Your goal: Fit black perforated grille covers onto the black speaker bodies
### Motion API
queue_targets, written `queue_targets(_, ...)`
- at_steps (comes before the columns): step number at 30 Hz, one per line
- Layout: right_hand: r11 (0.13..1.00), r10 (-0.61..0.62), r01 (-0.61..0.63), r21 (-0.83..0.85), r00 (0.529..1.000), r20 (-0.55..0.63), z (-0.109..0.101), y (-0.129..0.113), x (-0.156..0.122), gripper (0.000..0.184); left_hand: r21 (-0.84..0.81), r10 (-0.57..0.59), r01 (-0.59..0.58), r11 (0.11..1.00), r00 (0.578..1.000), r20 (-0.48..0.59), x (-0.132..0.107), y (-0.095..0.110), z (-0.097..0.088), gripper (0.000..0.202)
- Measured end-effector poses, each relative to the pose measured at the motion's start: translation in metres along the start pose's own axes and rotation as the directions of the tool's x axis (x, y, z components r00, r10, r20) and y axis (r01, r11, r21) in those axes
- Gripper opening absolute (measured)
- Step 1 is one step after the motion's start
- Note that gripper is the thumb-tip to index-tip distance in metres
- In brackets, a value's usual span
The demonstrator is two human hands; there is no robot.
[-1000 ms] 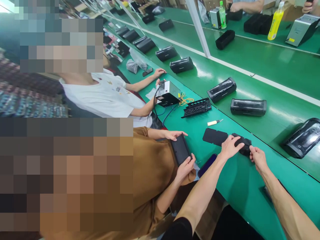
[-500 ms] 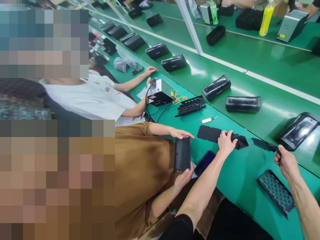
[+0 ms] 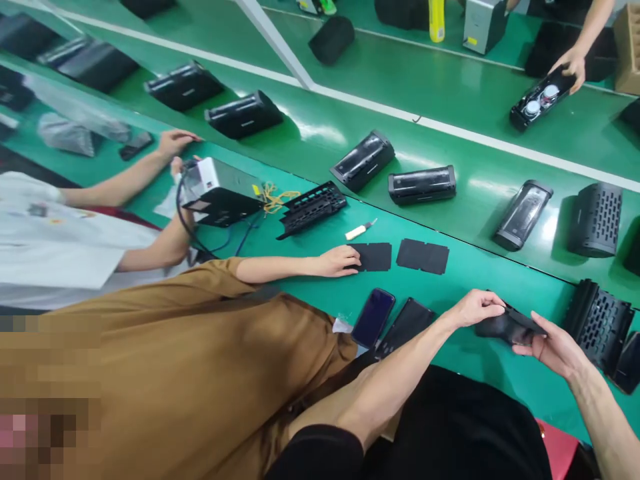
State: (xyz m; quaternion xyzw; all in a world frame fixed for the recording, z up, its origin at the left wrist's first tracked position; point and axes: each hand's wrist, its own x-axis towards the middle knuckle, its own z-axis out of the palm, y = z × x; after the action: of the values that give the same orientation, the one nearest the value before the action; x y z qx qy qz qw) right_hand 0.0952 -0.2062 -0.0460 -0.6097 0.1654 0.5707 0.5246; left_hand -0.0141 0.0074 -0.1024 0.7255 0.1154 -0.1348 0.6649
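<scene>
My left hand (image 3: 475,309) and my right hand (image 3: 555,347) both grip a stack of thin black pads (image 3: 505,327), held just above the green bench near its front edge. The left fingers pinch its left end and the right palm cups its right end from below. Two flat black pads (image 3: 423,256) lie on the bench farther back. A black perforated grille (image 3: 600,323) stands at the right of my right hand.
A co-worker in brown rests a hand (image 3: 336,261) on the left pad beside a phone (image 3: 373,317). Black speaker housings (image 3: 421,185) ride the green conveyor (image 3: 500,220) behind. A small knife (image 3: 359,231), another grille (image 3: 311,207) and a grey box (image 3: 216,188) lie left.
The view swung right and down. My hands lifted the black pads off the bench and drew them nearer. My right hand came back to them. The co-worker's hand reached onto a flat pad.
</scene>
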Motion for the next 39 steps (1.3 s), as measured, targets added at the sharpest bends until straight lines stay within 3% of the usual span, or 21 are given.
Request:
queue_targets(4, 0.996, 0.048, -0.058, -0.067, 0.989, -0.139, -0.017, 0.037, 0.001, 0.050, 0.206, -0.040, 0.046, 0.978, 0.999, -0.036, 0.010, -0.002, 0.008, 0.021)
queue_targets(7, 0.980, 0.010, -0.068, -0.188, 0.956, -0.293, -0.026, 0.061, 0.003, 0.059, 0.385, -0.064, 0.086, 0.919, 0.996, -0.069, 0.019, 0.001, 0.016, 0.008)
queue_targets(9, 0.948, -0.077, -0.059, -0.314, 0.911, -0.405, -0.030, 0.072, 0.004, 0.063, 0.480, -0.074, 0.107, 0.870, 0.993, -0.088, 0.022, 0.003, 0.022, 0.012)
queue_targets(12, 0.857, -0.304, -0.016, -0.514, 0.790, -0.532, -0.030, 0.082, 0.008, 0.071, 0.586, -0.063, 0.122, 0.801, 0.991, -0.120, 0.018, 0.005, 0.025, 0.031)
queue_targets(14, 0.781, -0.456, 0.034, -0.623, 0.713, -0.533, -0.025, 0.085, 0.016, 0.085, 0.635, -0.039, 0.126, 0.763, 0.988, -0.150, 0.015, 0.005, 0.020, 0.048)
queue_targets(16, 0.703, -0.569, 0.098, -0.704, 0.671, -0.476, -0.017, 0.088, 0.026, 0.092, 0.665, -0.019, 0.130, 0.736, 0.985, -0.171, 0.014, 0.003, 0.014, 0.058)
queue_targets(19, 0.613, -0.666, 0.174, -0.771, 0.638, -0.386, -0.009, 0.090, 0.043, 0.072, 0.667, -0.026, 0.140, 0.732, 0.984, -0.179, 0.018, -0.002, 0.005, 0.042)
queue_targets(22, 0.576, -0.707, 0.214, -0.789, 0.615, -0.349, -0.011, 0.089, 0.055, 0.046, 0.611, -0.059, 0.166, 0.774, 0.980, -0.191, 0.023, -0.007, -0.002, 0.015)
queue_targets(25, 0.562, -0.725, 0.270, -0.782, 0.616, -0.308, -0.016, 0.084, 0.057, 0.042, 0.485, -0.105, 0.189, 0.854, 0.975, -0.196, 0.022, -0.009, -0.009, 0.004)
queue_targets(28, 0.548, -0.748, 0.356, -0.757, 0.614, -0.252, -0.013, 0.077, 0.049, 0.055, 0.287, -0.158, 0.208, 0.935, 0.969, -0.188, 0.016, -0.004, -0.016, 0.006)
queue_targets(32, 0.524, -0.784, 0.436, -0.732, 0.583, -0.214, 0.005, 0.071, 0.033, 0.089, 0.025, -0.221, 0.230, 0.973, 0.954, -0.202, 0.003, 0.009, -0.019, 0.017)
queue_targets(35, 0.552, -0.777, 0.439, -0.709, 0.580, -0.245, 0.013, 0.066, 0.025, 0.066, -0.128, -0.258, 0.235, 0.964, 0.941, -0.219, -0.006, 0.020, -0.020, 0.020)
queue_targets(37, 0.590, -0.752, 0.431, -0.683, 0.601, -0.270, 0.012, 0.063, 0.020, 0.049, -0.221, -0.282, 0.233, 0.947, 0.933, -0.225, -0.013, 0.026, -0.022, 0.022)
queue_targets(39, 0.622, -0.729, 0.436, -0.650, 0.626, -0.277, 0.008, 0.060, 0.015, 0.044, -0.320, -0.303, 0.227, 0.920, 0.929, -0.214, -0.020, 0.030, -0.025, 0.028)
